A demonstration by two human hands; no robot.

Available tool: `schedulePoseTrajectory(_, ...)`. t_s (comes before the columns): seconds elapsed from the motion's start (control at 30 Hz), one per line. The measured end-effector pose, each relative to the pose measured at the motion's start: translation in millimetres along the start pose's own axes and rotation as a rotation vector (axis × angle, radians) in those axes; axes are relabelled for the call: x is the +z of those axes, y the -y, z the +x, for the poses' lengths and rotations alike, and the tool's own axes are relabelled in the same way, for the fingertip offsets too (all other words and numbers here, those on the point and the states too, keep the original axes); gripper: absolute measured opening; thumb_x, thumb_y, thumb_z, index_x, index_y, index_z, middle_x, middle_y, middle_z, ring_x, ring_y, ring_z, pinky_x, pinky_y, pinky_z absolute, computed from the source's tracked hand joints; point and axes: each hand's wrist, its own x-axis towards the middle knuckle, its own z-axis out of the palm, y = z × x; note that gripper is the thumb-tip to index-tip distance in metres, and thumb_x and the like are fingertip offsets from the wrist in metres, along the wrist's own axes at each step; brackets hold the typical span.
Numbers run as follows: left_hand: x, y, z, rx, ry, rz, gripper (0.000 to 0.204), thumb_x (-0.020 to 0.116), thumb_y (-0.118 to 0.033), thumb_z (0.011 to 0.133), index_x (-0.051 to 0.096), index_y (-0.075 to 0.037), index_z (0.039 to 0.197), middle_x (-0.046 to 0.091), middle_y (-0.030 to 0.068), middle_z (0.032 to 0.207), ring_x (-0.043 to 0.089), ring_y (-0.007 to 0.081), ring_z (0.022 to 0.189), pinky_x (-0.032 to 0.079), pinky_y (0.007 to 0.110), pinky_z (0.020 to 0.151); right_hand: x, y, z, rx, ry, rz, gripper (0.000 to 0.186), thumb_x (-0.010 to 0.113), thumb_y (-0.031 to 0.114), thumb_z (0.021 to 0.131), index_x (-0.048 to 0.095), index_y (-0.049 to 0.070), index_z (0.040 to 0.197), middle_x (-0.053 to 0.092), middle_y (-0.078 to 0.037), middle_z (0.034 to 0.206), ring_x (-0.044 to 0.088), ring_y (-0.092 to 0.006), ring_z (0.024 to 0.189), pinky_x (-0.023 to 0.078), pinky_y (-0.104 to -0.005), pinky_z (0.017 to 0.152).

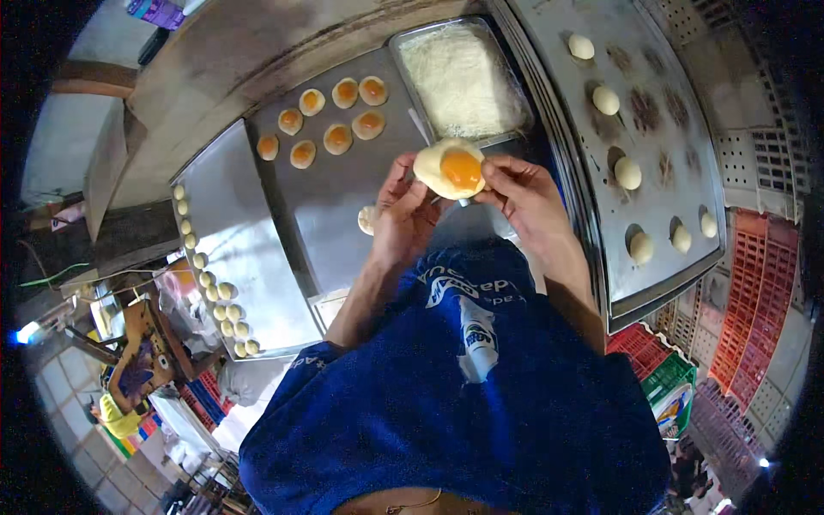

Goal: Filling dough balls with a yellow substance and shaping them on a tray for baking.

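Note:
Between my two hands a flattened round of dough (pixel 429 170) is held up, with a glossy orange filling (pixel 462 170) on it. My left hand (pixel 403 210) pinches its left edge and my right hand (pixel 528 202) pinches its right edge. Just beyond the dough lies a metal pan (pixel 403 40) of pale powder (pixel 459 77). To the left, several dough rounds topped with orange filling (pixel 337 138) rest on a dark grey work surface (pixel 322 210). A pale piece of dough (pixel 366 220), partly hidden, sits beside my left hand.
A metal tray (pixel 245 232) at the left carries several small dough balls (pixel 227 291) along its edge. On the right, a raised tray (pixel 592 137) bears larger dough balls (pixel 606 100). Red crates (pixel 751 292) and a green crate (pixel 669 382) stand at the lower right.

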Motion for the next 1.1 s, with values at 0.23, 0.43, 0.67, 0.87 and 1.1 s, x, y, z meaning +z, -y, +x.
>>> schedulePoseTrajectory(0.23,-25,29,11,0.039,-0.171,0.241,0.044,0.047,-0.004,0.096,0.038,-0.002,0.139,0.047,0.0194,0.139,0.055,0.0284,0.119,0.048,0.039,0.1,2,-34,1,-0.162,-0.263,0.025,0.02,0.068,0.005,0.09,0.067,-0.005,0.107,0.066,-0.012,0.101,0.064,-0.015,0.082,0.055,-0.0208,0.073)
schedulePoseTrajectory(0.43,36,43,-16,0.569,0.212,1.019,0.071,0.056,-0.013,0.093,0.02,0.001,0.153,0.034,0.0263,0.151,0.049,0.0298,0.128,0.04,0.04,0.107,39,-2,-42,-0.692,-0.342,-0.666,0.031,0.076,0.001,0.081,0.067,-0.003,0.111,0.065,-0.013,0.105,0.062,-0.017,0.084,0.054,-0.0255,0.076)
schedulePoseTrajectory(0.67,16,30,0,0.382,0.219,0.733,0.05,0.05,-0.019,0.102,0.037,0.003,0.145,0.05,0.024,0.139,0.056,0.0294,0.12,0.047,0.038,0.101,38,28,-53,-1.118,-0.065,-1.25,0.04,0.08,-0.003,0.071,0.07,-0.001,0.109,0.065,-0.012,0.108,0.062,-0.0178,0.083,0.052,-0.0243,0.075)
schedulePoseTrajectory(0.87,36,30,0,0.379,0.145,0.216,0.041,0.05,-0.019,0.102,0.048,0.005,0.136,0.062,0.0207,0.124,0.063,0.0262,0.107,0.05,0.033,0.095,51,32,-65,-0.761,-0.189,-0.887,0.036,0.079,-0.003,0.07,0.071,0.0,0.105,0.068,-0.01,0.103,0.061,-0.0169,0.076,0.051,-0.0227,0.07)
schedulePoseTrajectory(1.1,51,-23,-6,0.235,0.158,0.693,0.033,0.059,-0.007,0.094,0.061,0.002,0.125,0.062,0.0191,0.12,0.062,0.0242,0.105,0.052,0.035,0.094,31,53,-77,-0.807,-0.006,-0.961,0.031,0.08,-0.002,0.071,0.073,0.001,0.101,0.069,-0.009,0.088,0.059,-0.0144,0.067,0.046,-0.0222,0.06)
